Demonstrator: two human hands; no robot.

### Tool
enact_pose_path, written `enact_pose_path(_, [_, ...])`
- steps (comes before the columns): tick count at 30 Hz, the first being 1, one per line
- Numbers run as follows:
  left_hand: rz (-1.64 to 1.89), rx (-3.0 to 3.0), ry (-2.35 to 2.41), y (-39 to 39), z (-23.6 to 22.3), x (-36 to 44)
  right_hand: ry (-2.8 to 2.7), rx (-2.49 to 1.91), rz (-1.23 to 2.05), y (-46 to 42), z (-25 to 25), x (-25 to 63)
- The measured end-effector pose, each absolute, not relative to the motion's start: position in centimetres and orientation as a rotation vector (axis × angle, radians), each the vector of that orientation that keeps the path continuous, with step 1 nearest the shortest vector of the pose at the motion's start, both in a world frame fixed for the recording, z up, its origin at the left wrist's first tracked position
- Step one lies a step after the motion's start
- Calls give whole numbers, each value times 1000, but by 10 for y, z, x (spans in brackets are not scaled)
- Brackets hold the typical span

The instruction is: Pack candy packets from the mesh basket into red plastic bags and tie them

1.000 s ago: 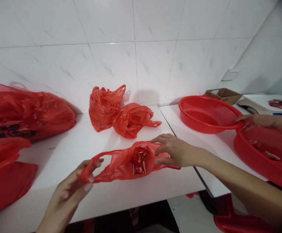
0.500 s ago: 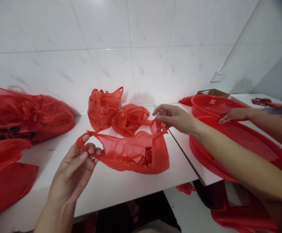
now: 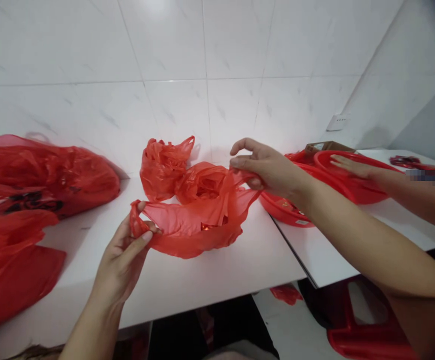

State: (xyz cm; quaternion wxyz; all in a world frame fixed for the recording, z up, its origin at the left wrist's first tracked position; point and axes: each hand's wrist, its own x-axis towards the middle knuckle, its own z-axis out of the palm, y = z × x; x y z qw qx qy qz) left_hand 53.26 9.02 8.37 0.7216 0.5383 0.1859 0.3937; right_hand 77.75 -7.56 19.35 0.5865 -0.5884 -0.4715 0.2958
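A thin red plastic bag [image 3: 195, 242] is stretched between my two hands, just over the white table [image 3: 172, 285]. My left hand [image 3: 125, 255] is closed round one of its handles. The other handle is gripped by my right hand [image 3: 268, 167], held higher; its index finger stands off the plastic. Small shiny red items [image 3: 212, 227] show inside the bag, too covered to name. Right behind it stand two more red plastic bags, a tied-looking one [image 3: 161, 170] and a crumpled one [image 3: 202, 182].
Large full red bags [image 3: 63, 175] lie at the left. On the right-hand table are red plastic baskets [image 3: 288, 212], a cardboard box [image 3: 330, 146] and a co-worker's hand [image 3: 352, 167]. A red stool [image 3: 367, 340] and a scrap of red plastic [image 3: 287, 294] are below.
My right hand has risen, pulling its handle up, and the bag has gathered and tilted. At the right, the co-worker's hand and the red baskets have shifted, the baskets now separated.
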Motion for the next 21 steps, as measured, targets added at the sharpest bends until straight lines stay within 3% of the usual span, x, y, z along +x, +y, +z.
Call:
enact_pose_path(7, [912, 1137, 451, 96, 93, 533, -1236, -1488, 360, -80, 211, 788])
enact_pose_path(15, [1083, 1528, 211, 84, 137, 560, -1379, -1513, 428, -75, 223, 776])
enact_pose_path(21, [553, 1754, 177, 75, 165, 593, -1640, -1360, 534, -60, 222, 746])
